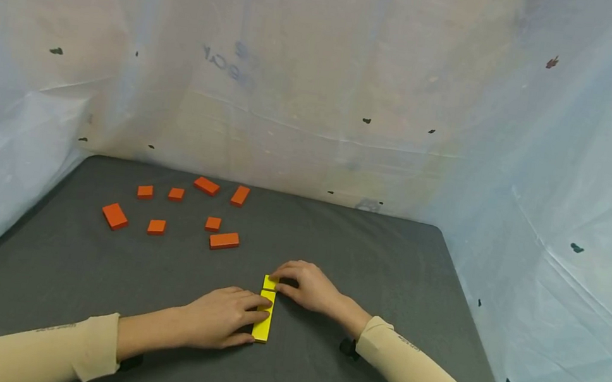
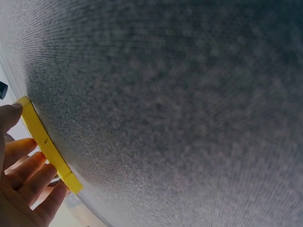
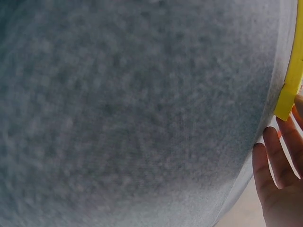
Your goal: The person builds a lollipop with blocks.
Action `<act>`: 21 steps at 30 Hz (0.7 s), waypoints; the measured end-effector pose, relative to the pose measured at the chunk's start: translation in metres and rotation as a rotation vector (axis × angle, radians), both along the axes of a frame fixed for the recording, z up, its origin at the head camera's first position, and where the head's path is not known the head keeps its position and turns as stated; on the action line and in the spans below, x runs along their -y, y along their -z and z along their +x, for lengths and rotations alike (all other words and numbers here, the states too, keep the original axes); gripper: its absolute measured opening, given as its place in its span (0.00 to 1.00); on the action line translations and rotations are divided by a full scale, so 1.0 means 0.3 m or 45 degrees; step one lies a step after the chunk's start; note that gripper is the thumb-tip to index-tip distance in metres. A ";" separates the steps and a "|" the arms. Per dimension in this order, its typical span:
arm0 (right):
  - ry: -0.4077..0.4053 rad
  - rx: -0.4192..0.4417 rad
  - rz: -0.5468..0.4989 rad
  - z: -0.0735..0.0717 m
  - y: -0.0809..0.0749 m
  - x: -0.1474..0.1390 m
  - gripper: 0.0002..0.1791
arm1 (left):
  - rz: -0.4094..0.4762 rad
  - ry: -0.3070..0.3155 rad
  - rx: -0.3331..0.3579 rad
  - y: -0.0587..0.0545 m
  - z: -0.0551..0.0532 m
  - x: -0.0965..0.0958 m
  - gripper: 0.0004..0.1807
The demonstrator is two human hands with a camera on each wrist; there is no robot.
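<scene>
Head view first: both hands are at a short yellow line on the dark table (image 1: 359, 268). The line is two blocks end to end, a long block (image 1: 262, 331) nearer the person and a small block (image 1: 269, 285) at its far end, a thin dark seam between them.

The left hand (image 1: 218, 317) lies at the long block's left side, fingers spread, two tips over its top and the thumb near its near end. The right hand (image 1: 313, 286) comes in from the other side, its forefinger and thumb touching the small block. From the right wrist I see its other fingers stretched out and apart; how firmly either hand presses, I cannot tell. The left wrist view shows the yellow pair lying flat, fingers along one side.

Farther off, toward the left, eight orange pieces lie scattered, well apart from the yellow line: four oblongs and four small squares. The oblong (image 1: 224, 240) nearest the hands sits just beside a square (image 1: 213, 224).

Pale sheeting (image 1: 307, 89) hangs behind and at both sides, flecked with dark spots, some blue writing (image 1: 224, 65) on it too faint to read. Cream sleeves (image 1: 23, 344) cover both forearms.
</scene>
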State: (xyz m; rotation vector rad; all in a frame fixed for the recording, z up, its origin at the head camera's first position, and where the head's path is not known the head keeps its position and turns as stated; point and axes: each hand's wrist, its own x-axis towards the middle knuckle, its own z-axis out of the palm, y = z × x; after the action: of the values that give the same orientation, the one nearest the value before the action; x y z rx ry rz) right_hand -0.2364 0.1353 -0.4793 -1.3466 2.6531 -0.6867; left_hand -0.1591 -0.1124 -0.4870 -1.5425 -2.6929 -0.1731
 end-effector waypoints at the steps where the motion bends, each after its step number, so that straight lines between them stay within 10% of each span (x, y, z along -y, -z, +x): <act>1: -0.002 0.001 -0.004 0.001 0.000 0.000 0.14 | -0.001 0.000 0.001 -0.001 0.000 0.000 0.26; 21: 0.005 -0.008 -0.013 0.015 0.005 0.001 0.14 | 0.022 0.009 0.002 0.000 -0.002 0.000 0.26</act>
State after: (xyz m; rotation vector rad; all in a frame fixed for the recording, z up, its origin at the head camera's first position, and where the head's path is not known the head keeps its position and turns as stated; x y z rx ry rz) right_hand -0.2321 0.1350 -0.4807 -1.3490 2.6613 -0.6985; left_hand -0.1597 -0.1123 -0.4871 -1.5479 -2.6799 -0.1977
